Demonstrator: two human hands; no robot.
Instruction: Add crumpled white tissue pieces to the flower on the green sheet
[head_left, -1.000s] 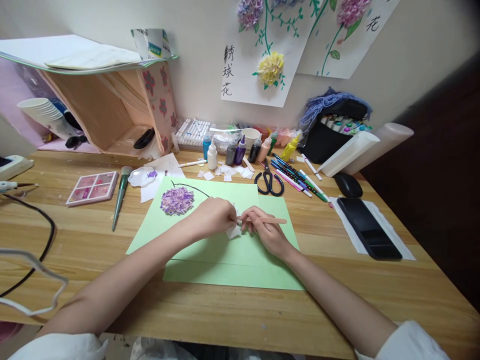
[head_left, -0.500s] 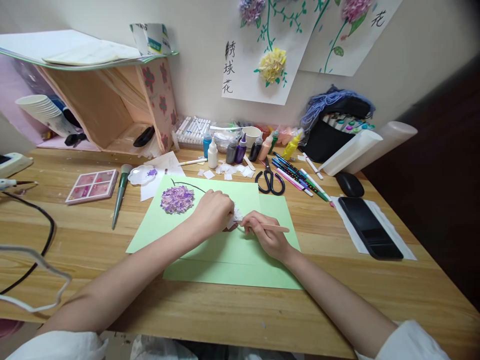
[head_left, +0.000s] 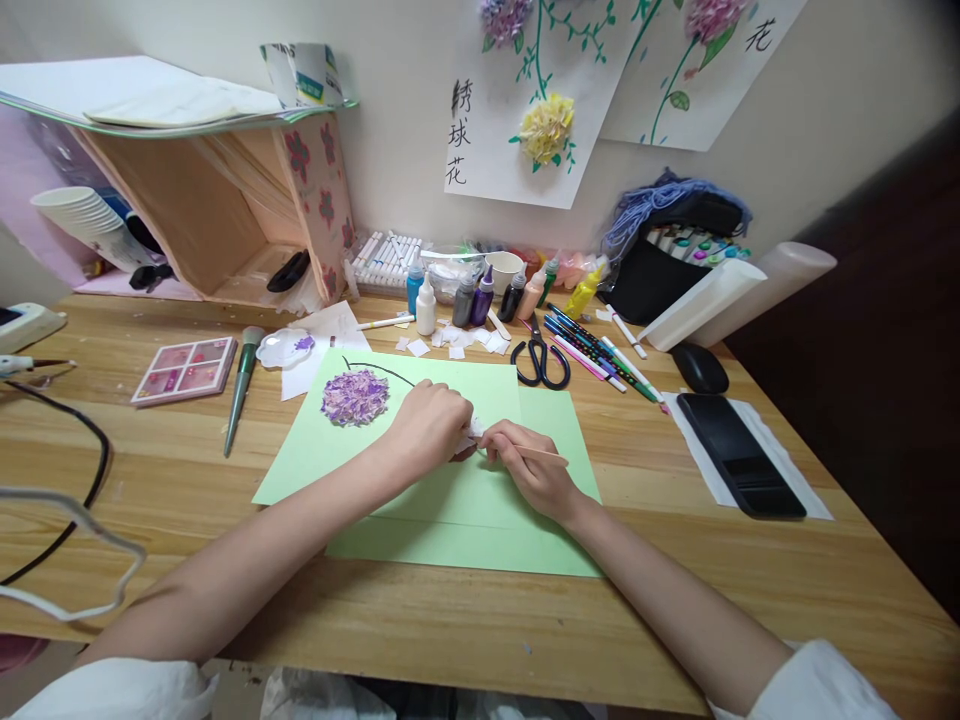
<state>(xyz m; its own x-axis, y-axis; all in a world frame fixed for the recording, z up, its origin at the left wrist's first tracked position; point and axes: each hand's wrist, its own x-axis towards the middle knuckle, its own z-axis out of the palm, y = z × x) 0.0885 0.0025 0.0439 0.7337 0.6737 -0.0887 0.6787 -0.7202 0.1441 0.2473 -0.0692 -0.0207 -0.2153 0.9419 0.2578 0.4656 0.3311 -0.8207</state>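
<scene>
My left hand point(head_left: 429, 428) is closed over the green paper point(head_left: 450, 500), its fingertips mostly hidden behind the knuckles. A crumpled white paper piece point(head_left: 472, 433) shows at those fingertips; how it is gripped I cannot make out fully. Close beside it, my right hand point(head_left: 531, 472) is shut on a flat wooden craft stick point(head_left: 546, 456), one end pointing right and the other at the white piece. To the left of my hands, a purple and pink paper flower ball point(head_left: 355, 397) rests on the green paper. From near its top a dark curved line point(head_left: 386, 371) runs toward my left hand.
Black-handled scissors point(head_left: 538, 362), several pens point(head_left: 589, 345) and small paint bottles point(head_left: 482, 299) lie beyond the paper, with white paper scraps point(head_left: 457, 352) among them. At right is a phone point(head_left: 739, 455). A brush point(head_left: 241, 385) and pink palette point(head_left: 184, 370) are at left.
The craft stick has shifted slightly left and its right end has dipped a little. Less of the white paper piece shows between my hands. Both arms stay nearly in place.
</scene>
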